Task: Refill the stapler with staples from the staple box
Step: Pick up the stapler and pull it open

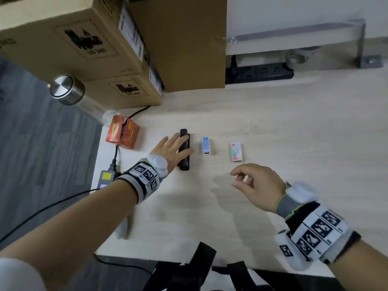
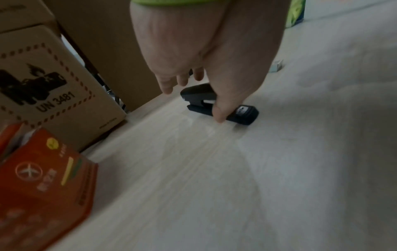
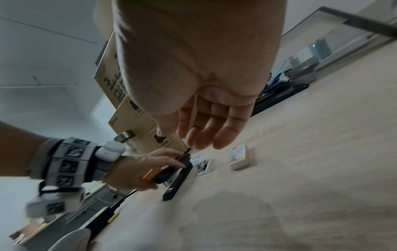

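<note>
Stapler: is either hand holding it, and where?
Left hand straddles the stapler mid-body, thumb one side, fingers the other; whether it grips cannot be told. Right hand holds nothing.

One stapler (image 1: 184,132), two small boxes (image 1: 206,145) (image 1: 236,151), one orange carton (image 1: 123,134), one bottle (image 1: 69,91), one power strip (image 1: 260,73), at least three cardboard boxes (image 1: 63,34) and two hands (image 1: 170,150) (image 1: 252,185).

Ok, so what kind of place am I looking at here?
Most likely an office or stockroom desk: a stapler lies on the pale wood desk, stacked shipping cartons stand at the back, and a power strip lies by the wall.
</note>
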`<state>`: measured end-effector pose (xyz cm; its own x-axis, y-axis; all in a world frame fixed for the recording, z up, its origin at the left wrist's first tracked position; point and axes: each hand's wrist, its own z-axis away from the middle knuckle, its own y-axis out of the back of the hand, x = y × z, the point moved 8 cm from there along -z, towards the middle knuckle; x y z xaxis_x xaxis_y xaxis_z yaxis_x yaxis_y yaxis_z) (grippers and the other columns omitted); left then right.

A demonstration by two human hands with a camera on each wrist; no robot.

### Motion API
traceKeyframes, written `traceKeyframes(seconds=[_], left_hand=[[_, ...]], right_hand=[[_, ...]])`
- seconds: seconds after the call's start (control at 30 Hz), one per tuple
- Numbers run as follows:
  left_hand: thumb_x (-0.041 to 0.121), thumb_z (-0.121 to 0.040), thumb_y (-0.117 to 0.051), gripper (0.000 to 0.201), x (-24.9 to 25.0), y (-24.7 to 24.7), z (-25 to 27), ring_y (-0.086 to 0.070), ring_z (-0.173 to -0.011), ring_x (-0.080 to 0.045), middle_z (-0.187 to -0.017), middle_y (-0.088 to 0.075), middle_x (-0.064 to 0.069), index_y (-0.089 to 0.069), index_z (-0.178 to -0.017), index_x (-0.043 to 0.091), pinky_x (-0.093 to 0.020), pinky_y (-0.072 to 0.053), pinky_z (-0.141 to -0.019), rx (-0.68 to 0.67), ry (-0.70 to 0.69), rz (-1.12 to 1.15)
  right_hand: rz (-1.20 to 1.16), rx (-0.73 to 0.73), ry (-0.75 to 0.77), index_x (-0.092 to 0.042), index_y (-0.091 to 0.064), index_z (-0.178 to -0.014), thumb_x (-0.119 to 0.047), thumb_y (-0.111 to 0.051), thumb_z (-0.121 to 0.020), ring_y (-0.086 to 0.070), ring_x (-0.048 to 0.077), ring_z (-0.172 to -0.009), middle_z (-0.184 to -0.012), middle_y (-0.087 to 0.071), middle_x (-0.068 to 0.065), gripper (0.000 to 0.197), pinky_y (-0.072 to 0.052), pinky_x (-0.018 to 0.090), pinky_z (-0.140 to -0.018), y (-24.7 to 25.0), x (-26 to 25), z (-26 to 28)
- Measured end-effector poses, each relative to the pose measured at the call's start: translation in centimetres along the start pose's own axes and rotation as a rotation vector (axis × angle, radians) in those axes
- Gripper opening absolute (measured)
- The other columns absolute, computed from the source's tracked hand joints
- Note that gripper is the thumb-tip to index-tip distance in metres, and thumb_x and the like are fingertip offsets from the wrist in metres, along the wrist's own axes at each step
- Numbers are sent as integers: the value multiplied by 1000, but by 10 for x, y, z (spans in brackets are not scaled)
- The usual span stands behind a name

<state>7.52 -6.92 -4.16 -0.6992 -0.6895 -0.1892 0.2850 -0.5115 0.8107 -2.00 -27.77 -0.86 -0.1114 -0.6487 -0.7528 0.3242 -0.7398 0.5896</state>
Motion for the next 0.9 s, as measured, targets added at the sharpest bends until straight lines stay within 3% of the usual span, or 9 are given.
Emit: traceKeyframes(seconds=[0.17, 0.23, 0.3, 0.37, 0.43, 0.5, 0.6, 0.73, 0.9], left_hand=[[13, -91, -50, 47, -1, 7, -20, 7, -145, -28, -159, -4, -4, -40, -134, 29, -44, -4, -119, 51, -57, -24], [16, -93, -48, 37, 3, 7, -21, 1, -146, -27, -157, -17, -1, -48, -129, 28, -45, -6, -118, 63, -79, -7], [20, -90, -56, 28, 8, 13, -15, -20, -143, -29, -141, -46, -2, -59, -118, 25, -48, -16, -116, 152, -95, 31], [29, -79, -72, 23, 13, 22, -3, -53, -119, -33, -103, -68, -5, -68, -99, 18, -49, -34, -106, 266, -79, 117], [39, -78, -70, 29, 27, 19, 8, -59, -98, -33, -88, -68, -6, -68, -94, 16, -43, -41, -92, 275, -45, 235], [48, -83, -60, 36, 46, 15, 16, -55, -97, -31, -94, -66, -5, -65, -102, 18, -38, -39, -83, 233, -25, 298], [53, -86, -52, 41, 70, 7, 21, -50, -101, -27, -102, -61, -3, -61, -112, 23, -35, -36, -79, 189, -2, 365], [52, -88, -49, 41, 82, 8, 24, -46, -102, -26, -104, -58, -3, -59, -115, 24, -33, -35, -74, 174, -3, 459], [43, -88, -56, 32, 72, 1, 32, -48, -95, -26, -101, -60, -1, -61, -114, 25, -31, -38, -73, 207, 53, 623]], right_hand=[[24, -28, -14, -33, -62, -97, -33, -64, -82, -54, 4, -58, -84, -60, -18, 15, -46, 27, -65, -8, 6, 0], [25, -17, -32, -32, -62, -97, -32, -64, -82, -55, 3, -59, -85, -61, -16, 15, -47, 29, -66, -10, 9, 0], [34, -8, -56, -31, -62, -97, -32, -64, -83, -57, 6, -62, -88, -61, -14, 15, -48, 31, -68, -11, 11, 0], [57, 0, -74, -30, -62, -100, -35, -64, -82, -59, 11, -67, -93, -61, -12, 18, -49, 33, -71, -14, 11, -3], [88, 4, -90, -28, -60, -105, -40, -64, -82, -57, 13, -73, -99, -59, -8, 26, -47, 31, -73, -23, 12, -4], [117, 14, -92, -27, -59, -111, -44, -66, -80, -52, 11, -78, -104, -57, -5, 36, -43, 28, -73, -30, 11, -6], [193, -22, -85, -26, -55, -119, -44, -67, -78, -56, 21, -94, -109, -55, 1, 46, -45, 32, -78, -46, 8, -10], [313, -172, -59, -26, -54, -119, -33, -58, -84, -56, 30, -97, -104, -52, 6, 36, -45, 36, -74, -69, 4, -16], [372, -146, -59, -20, -57, -107, -26, -56, -83, -57, 32, -91, -101, -54, 7, 24, -45, 35, -68, -79, 2, -26]])
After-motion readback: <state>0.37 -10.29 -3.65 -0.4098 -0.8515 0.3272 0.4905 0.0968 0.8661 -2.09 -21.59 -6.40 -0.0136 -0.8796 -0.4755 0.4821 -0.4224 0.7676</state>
